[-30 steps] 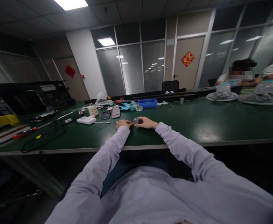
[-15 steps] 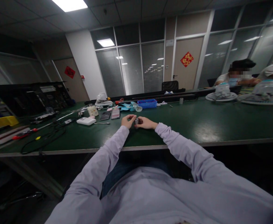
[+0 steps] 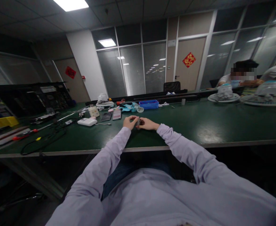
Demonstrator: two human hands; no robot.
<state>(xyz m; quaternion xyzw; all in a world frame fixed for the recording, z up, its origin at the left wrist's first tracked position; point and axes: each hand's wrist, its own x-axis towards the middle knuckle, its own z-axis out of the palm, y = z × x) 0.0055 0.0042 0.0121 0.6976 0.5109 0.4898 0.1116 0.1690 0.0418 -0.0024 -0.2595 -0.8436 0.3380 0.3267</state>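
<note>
While left hand (image 3: 129,122), right hand (image 3: 148,124) pinch cylinder (image 3: 138,121), table edge (image 3: 222,143) near.

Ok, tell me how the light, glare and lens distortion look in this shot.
Head view: dim room lit by ceiling panels; a pale glare patch sits on the green table; the wide lens bows the table edge and window frames; the left hand and right hand meet at a small part, too small and dark to show either grip.

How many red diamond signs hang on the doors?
2. One sign is on the right door, the other sign on the left door. None seems hidden.
</note>
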